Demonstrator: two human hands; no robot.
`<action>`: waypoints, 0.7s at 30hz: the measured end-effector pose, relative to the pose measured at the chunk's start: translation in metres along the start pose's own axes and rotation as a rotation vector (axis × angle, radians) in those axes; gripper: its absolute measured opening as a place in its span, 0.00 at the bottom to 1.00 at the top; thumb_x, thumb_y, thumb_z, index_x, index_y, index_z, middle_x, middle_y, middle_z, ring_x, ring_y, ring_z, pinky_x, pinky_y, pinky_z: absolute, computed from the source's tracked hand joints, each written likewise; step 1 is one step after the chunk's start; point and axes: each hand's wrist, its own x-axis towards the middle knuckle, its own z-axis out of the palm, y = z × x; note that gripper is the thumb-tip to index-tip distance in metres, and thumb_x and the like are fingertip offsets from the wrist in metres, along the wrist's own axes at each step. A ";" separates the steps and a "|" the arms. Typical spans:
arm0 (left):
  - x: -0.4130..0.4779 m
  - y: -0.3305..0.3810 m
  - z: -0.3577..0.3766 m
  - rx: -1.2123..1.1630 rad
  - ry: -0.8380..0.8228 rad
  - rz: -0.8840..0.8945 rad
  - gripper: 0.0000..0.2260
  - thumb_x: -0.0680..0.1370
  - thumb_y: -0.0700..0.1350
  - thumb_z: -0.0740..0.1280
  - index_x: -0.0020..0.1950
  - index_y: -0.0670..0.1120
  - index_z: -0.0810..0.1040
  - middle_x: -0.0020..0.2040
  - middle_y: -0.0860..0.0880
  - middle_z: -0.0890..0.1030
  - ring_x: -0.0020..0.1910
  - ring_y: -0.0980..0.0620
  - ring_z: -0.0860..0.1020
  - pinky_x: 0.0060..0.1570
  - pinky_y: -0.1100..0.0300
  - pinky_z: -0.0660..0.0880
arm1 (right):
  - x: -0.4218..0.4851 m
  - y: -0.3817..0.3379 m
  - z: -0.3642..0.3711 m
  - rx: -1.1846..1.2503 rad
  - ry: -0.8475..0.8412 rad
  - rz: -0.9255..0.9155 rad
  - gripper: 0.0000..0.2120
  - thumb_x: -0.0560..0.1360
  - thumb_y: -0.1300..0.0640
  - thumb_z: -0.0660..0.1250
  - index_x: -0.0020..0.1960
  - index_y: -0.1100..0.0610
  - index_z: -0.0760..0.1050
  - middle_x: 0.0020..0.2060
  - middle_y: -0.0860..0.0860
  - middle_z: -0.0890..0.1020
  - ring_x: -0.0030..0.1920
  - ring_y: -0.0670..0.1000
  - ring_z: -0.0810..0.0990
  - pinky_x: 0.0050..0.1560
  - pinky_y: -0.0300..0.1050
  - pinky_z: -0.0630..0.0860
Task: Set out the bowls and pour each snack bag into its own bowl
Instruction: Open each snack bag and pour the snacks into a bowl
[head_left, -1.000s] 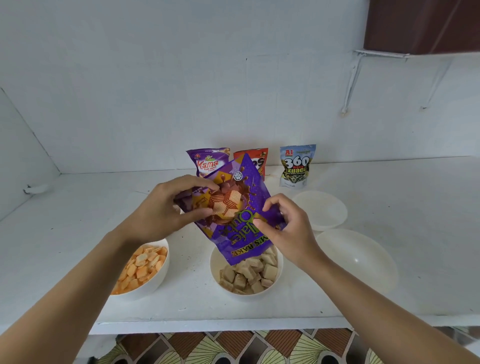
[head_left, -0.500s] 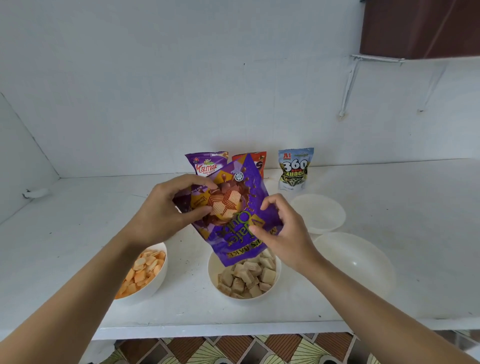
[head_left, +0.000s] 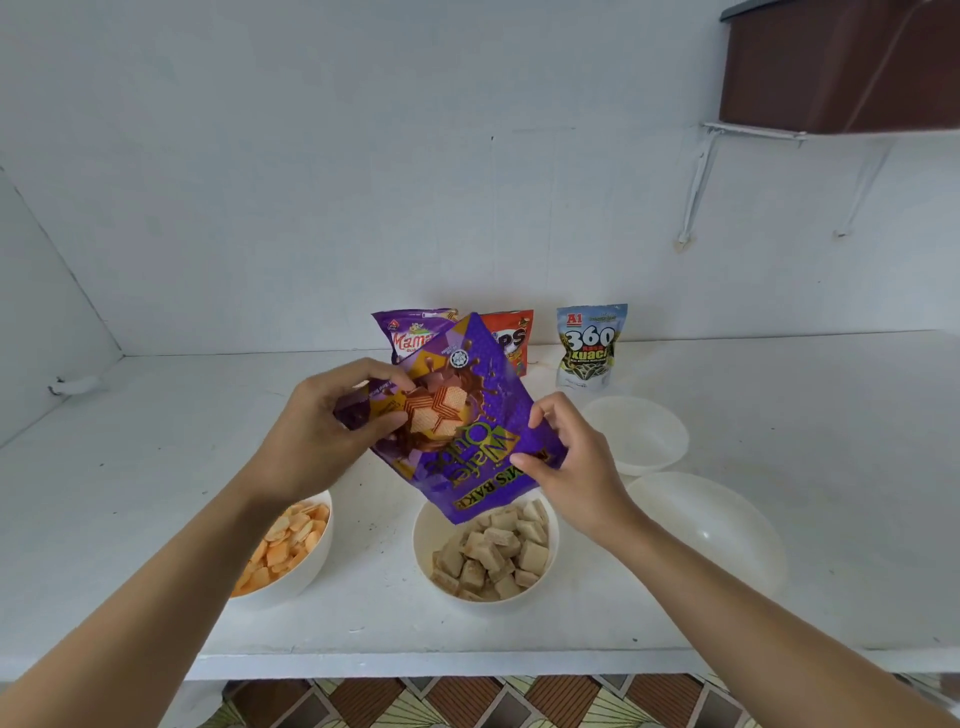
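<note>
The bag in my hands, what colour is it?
Purple, with yellow-green lettering and a chocolate wafer picture. The bag shows best in the head view.

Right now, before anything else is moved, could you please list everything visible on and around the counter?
wafer bowl: one, white, front centre, holds beige wafer pieces
wafer bag: one, purple, held upside down over the wafer bowl
cracker bowl: one, white, front left, holds orange crackers
small empty bowl: one, white, right side, further back
large empty bowl: one, white, right side, nearer
Mama bag: one, purple, standing at the wall
red bag: one, red, beside it, partly hidden
360 Kuaci bag: one, grey-blue and black, standing at the wall
counter: one, white, bears bowls and bags
cabinet: one, brown, top right
left hand: one, grips the wafer bag's left side
right hand: one, pinches its right edge
</note>
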 end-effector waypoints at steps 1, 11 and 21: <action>-0.002 0.000 0.002 -0.011 0.023 -0.010 0.10 0.77 0.40 0.70 0.56 0.52 0.80 0.61 0.50 0.81 0.64 0.46 0.79 0.45 0.49 0.85 | 0.001 -0.001 -0.001 0.006 0.015 0.001 0.17 0.74 0.66 0.73 0.51 0.51 0.68 0.49 0.47 0.82 0.49 0.49 0.82 0.42 0.49 0.83; -0.014 -0.005 0.006 -0.337 0.383 -0.169 0.10 0.75 0.34 0.71 0.55 0.42 0.77 0.56 0.49 0.83 0.56 0.49 0.83 0.44 0.53 0.84 | 0.014 -0.016 -0.002 0.474 0.195 0.286 0.35 0.66 0.63 0.80 0.64 0.48 0.64 0.56 0.53 0.80 0.49 0.51 0.85 0.46 0.42 0.81; -0.032 -0.051 0.027 -0.199 0.381 -0.326 0.15 0.75 0.34 0.74 0.55 0.50 0.76 0.51 0.51 0.82 0.49 0.50 0.83 0.45 0.57 0.82 | 0.020 -0.017 0.025 0.474 -0.015 0.317 0.28 0.70 0.71 0.75 0.63 0.50 0.73 0.54 0.53 0.86 0.56 0.55 0.85 0.61 0.63 0.79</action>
